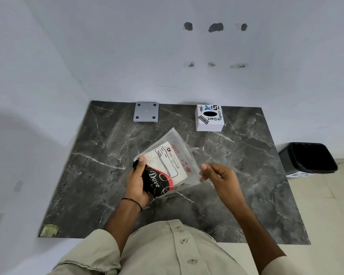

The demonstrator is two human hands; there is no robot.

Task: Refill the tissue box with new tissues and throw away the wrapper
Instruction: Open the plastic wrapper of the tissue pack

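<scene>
The left hand has its grip closed around the lower left end of the tissue pack, thumb pressed on top. The right hand pinches the pack's clear wrapper at its right edge between thumb and fingertips. The pack is held just above the centre of the dark marble desk. It looks light and soft, and the loose film is probably slippery and will crumple, so the firm hold belongs on the tissue stack while the film is pulled away. The white tissue box stands at the desk's upper right, well apart. A black bin sits on the floor at the right edge of the frame.
</scene>
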